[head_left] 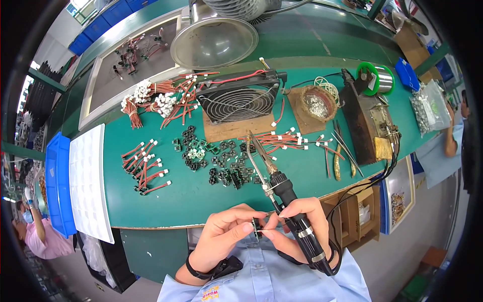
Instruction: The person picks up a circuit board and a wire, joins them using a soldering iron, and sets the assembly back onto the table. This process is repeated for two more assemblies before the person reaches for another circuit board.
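Note:
My right hand grips the black handle of a soldering iron, whose tip points up and away over the green bench. My left hand pinches a small black component between thumb and forefinger, close to my chest, and the fingertips of both hands meet at it. Just beyond my hands lies a scatter of small black parts and red-and-black wire leads with white plugs.
A square fan stands on a board at the bench's middle. A solder-dross dish, a solder pot, tweezers and a solder spool lie right. Wire bundles, a white tray and blue bin lie left.

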